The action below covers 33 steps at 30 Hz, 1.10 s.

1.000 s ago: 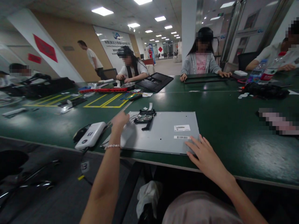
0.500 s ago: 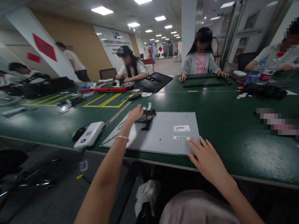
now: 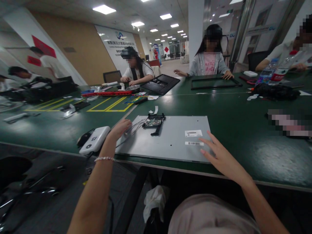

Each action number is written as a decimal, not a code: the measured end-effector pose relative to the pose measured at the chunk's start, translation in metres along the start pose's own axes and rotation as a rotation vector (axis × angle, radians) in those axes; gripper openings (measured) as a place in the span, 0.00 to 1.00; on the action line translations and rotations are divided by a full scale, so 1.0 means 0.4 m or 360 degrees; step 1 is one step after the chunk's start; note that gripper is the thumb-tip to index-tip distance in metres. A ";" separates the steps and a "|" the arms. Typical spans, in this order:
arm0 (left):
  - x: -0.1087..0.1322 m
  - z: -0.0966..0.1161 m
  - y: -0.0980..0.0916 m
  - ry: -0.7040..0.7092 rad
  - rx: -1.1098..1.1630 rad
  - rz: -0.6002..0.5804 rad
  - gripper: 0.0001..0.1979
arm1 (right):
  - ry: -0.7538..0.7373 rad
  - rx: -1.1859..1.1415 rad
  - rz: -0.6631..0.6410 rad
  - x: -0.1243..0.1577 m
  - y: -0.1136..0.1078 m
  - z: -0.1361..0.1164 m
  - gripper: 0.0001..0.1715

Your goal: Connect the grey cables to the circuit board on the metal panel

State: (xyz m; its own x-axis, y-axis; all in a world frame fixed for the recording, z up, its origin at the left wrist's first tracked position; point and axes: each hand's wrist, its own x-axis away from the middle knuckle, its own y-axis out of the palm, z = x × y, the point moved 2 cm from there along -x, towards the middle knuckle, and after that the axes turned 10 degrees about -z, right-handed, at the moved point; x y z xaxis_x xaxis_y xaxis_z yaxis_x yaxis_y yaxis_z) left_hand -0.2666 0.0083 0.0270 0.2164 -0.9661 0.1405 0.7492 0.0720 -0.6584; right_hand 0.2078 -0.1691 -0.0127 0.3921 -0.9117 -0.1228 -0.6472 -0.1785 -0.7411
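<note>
A flat grey display panel (image 3: 146, 146), with two white labels near its right side, lies on the green table in front of me. On its upper part sits a small circuit board (image 3: 154, 121) in a black bracket, and thin grey cables (image 3: 133, 131) run from it toward the left edge. My left hand (image 3: 119, 129) is at that left edge, beside the cables, fingers stretched out and partly hidden by the back of the hand. At the opposite edge is my right hand (image 3: 216, 151), its fingers spread over the panel's lower right corner, gripping nothing.
A white power bank (image 3: 95, 139) lies left of the panel, close to my left wrist. Paper scraps (image 3: 156, 110) lie behind the panel. Across the table, a co-worker has a black frame (image 3: 215, 87); a black laptop-like cover (image 3: 161, 84) leans nearby. Bottles (image 3: 279, 73) stand right.
My left hand has moved from beside the circuit board to the panel's left edge. The panel has shifted slightly right, and my right hand's fingers have spread. A co-worker's hand has lifted from the black frame.
</note>
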 end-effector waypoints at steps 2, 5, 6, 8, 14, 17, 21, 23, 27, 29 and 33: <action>-0.003 -0.004 0.003 -0.0085 0.0205 -0.0011 0.10 | 0.0000 -0.0117 0.0054 0.006 -0.007 0.011 0.29; -0.002 -0.007 0.010 -0.0151 0.0345 -0.0051 0.15 | 0.0016 -0.0246 0.0148 0.025 -0.027 0.044 0.28; 0.002 -0.006 0.016 -0.0148 0.0358 -0.0067 0.17 | 0.0028 -0.0261 0.0154 0.034 -0.037 0.056 0.27; 0.020 0.003 0.036 -0.0118 0.0392 -0.0103 0.22 | 0.0070 -0.0228 0.0109 0.054 -0.058 0.079 0.27; 0.116 0.063 0.140 0.0054 0.0428 -0.0205 0.30 | 0.0284 -0.0056 0.0220 0.117 -0.106 0.138 0.28; 0.161 0.097 0.192 0.0146 0.0433 -0.0263 0.31 | 0.0354 0.0026 0.0325 0.138 -0.118 0.165 0.28; 0.196 0.132 0.246 0.0240 0.0367 -0.0242 0.35 | 0.0439 0.0090 0.0419 0.157 -0.134 0.189 0.30; 0.203 0.143 0.267 0.0263 0.0306 -0.0229 0.36 | 0.0470 0.0107 0.0450 0.163 -0.142 0.194 0.30; 0.209 0.155 0.299 0.0283 0.0203 -0.0283 0.37 | 0.0456 0.0108 0.0469 0.176 -0.158 0.204 0.30; 0.212 0.157 0.310 0.0292 0.0186 -0.0295 0.38 | 0.0458 0.0086 0.0465 0.185 -0.165 0.212 0.30; 0.217 0.164 0.324 0.0306 0.0160 -0.0293 0.36 | 0.0488 0.0052 0.0519 0.202 -0.177 0.229 0.30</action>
State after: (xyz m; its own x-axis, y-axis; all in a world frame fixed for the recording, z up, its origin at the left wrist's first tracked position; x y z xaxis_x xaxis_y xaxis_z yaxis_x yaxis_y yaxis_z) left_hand -0.1097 -0.0500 0.0023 -0.0448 -0.9938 0.1021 0.8252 -0.0944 -0.5569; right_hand 0.3453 -0.1960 -0.0306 -0.0444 -0.9868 -0.1560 -0.6819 0.1440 -0.7171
